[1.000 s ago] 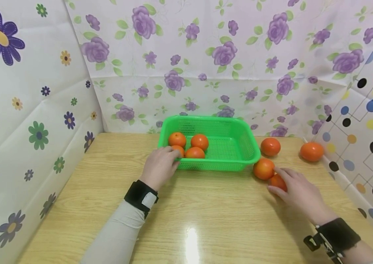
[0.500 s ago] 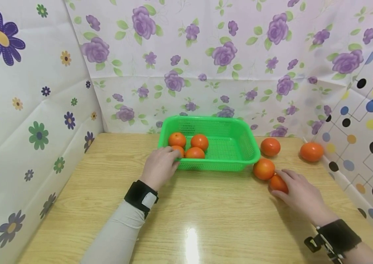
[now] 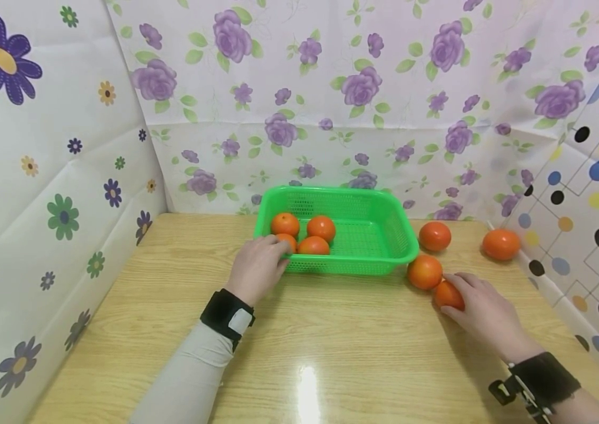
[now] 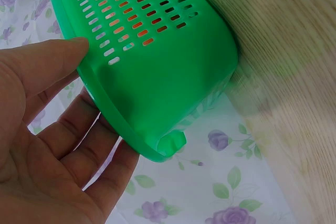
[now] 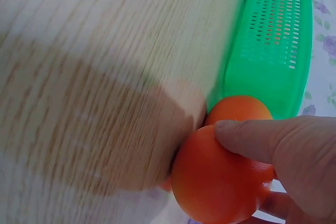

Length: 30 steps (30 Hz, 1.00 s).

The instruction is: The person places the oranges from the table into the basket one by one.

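Near right, I've got the R hand pinching an orange-red fruit btwn thumb & fingers. Just beyond, a 2nd fruit sits by the near right corner of the green basket. L hand grips the basket's near left rim; 4 fruits lie inside, L half. Far right: 2 more fruits on the table, apart.

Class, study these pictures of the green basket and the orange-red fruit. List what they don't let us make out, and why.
- Head view: the lower part of the front-left fruit, hidden by the left hand and front wall of the green basket.
- Head view: the held fruit's right side, behind the right hand.
- Right wrist view: most of the fruit behind it, blocked by the held fruit and thumb.
- Left wrist view: the basket's far end, cut off by the top edge.
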### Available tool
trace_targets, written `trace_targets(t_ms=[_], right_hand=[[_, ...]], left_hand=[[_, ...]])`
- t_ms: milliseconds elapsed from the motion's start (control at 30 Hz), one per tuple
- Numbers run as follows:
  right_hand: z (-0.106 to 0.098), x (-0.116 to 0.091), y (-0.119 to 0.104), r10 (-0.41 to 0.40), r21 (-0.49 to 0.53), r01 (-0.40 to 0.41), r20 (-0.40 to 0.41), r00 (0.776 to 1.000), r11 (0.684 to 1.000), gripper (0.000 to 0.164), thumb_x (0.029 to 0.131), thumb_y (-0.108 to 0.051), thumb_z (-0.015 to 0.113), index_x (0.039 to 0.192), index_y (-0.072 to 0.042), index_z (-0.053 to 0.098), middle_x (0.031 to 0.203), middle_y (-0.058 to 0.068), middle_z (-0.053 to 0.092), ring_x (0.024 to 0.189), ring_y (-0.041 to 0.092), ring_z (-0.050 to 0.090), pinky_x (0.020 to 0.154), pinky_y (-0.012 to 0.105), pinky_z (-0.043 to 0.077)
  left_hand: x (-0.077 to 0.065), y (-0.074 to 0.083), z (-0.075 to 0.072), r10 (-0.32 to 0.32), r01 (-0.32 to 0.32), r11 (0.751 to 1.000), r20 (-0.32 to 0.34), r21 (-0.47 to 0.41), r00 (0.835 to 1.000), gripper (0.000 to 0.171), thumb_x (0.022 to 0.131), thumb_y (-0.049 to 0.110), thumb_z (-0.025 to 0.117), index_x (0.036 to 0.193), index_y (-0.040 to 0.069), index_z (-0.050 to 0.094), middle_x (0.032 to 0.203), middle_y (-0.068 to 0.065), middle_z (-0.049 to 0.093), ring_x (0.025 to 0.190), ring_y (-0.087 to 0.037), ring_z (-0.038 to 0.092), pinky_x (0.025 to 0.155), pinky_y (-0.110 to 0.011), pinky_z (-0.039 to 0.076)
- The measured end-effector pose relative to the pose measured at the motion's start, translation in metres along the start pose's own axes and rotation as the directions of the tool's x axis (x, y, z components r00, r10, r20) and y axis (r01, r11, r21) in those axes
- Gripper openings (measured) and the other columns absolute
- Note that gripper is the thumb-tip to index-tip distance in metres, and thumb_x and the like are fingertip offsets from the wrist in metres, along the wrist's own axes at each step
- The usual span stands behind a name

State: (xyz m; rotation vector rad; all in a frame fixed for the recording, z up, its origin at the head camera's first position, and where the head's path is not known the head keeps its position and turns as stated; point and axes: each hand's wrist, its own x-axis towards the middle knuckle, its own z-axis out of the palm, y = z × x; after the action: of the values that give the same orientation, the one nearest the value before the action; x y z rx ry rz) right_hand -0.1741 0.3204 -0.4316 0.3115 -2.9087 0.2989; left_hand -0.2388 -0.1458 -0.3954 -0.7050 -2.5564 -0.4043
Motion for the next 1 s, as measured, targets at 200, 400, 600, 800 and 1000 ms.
trace_targets(t_ms=[200, 400, 600, 800, 1000], right_hand=[[-0.008, 0.002, -0.003, -0.011, 0.004, 0.011, -0.026, 1.000, 1.000, 0.071, 0.092, -0.024, 0.091, 0.150, 0.002, 0.060, 0.146, 0.034, 0.058, 0.123, 0.058, 0.061, 0.093, 0.077, 0.052], [-0.021, 0.006, -0.005, -0.023, 0.004, 0.023, -0.036, 0.999, 1.000, 0.072, 0.092, -0.024, 0.092, 0.151, 0.002, 0.059, 0.147, 0.034, 0.058, 0.123, 0.058, 0.061, 0.095, 0.076, 0.051], [-0.038, 0.013, -0.010, -0.053, -0.020, 0.051, -0.070, 0.996, 0.998, 0.072, 0.090, -0.023, 0.093, 0.149, 0.002, 0.060, 0.142, 0.031, 0.061, 0.123, 0.055, 0.061, 0.095, 0.076, 0.051], [-0.056, 0.025, -0.021, -0.072, -0.034, 0.068, -0.112, 0.991, 0.997, 0.070, 0.091, -0.024, 0.092, 0.148, 0.003, 0.060, 0.139, 0.032, 0.063, 0.120, 0.056, 0.062, 0.095, 0.076, 0.052], [-0.069, 0.044, -0.036, -0.066, 0.003, 0.067, -0.088, 0.994, 0.998, 0.068, 0.095, -0.021, 0.088, 0.153, -0.002, 0.058, 0.149, 0.029, 0.057, 0.127, 0.055, 0.058, 0.095, 0.074, 0.053]], left_hand=[[0.000, -0.001, 0.001, 0.010, -0.010, 1.000, -0.018, -0.006, 1.000, 0.018, 0.091, 0.009, 0.092, 0.105, 0.014, 0.081, 0.104, -0.005, 0.078, 0.091, -0.029, 0.072, 0.081, -0.046, 0.059], [0.000, -0.001, 0.000, 0.005, -0.005, 1.000, -0.010, -0.007, 1.000, 0.017, 0.091, 0.009, 0.091, 0.104, 0.014, 0.081, 0.103, -0.006, 0.078, 0.091, -0.030, 0.071, 0.080, -0.045, 0.059], [0.001, -0.001, 0.001, 0.002, -0.002, 1.000, 0.000, -0.008, 1.000, 0.017, 0.092, 0.010, 0.091, 0.105, 0.014, 0.081, 0.103, -0.006, 0.077, 0.090, -0.029, 0.071, 0.080, -0.044, 0.059], [0.001, -0.002, 0.001, 0.007, -0.007, 1.000, -0.010, 0.001, 1.000, 0.017, 0.092, 0.010, 0.091, 0.105, 0.014, 0.081, 0.102, -0.006, 0.077, 0.089, -0.029, 0.071, 0.079, -0.043, 0.058], [0.001, -0.001, 0.000, 0.009, -0.009, 1.000, -0.012, -0.005, 1.000, 0.017, 0.092, 0.009, 0.091, 0.104, 0.014, 0.081, 0.100, -0.006, 0.077, 0.089, -0.029, 0.070, 0.079, -0.043, 0.058]])
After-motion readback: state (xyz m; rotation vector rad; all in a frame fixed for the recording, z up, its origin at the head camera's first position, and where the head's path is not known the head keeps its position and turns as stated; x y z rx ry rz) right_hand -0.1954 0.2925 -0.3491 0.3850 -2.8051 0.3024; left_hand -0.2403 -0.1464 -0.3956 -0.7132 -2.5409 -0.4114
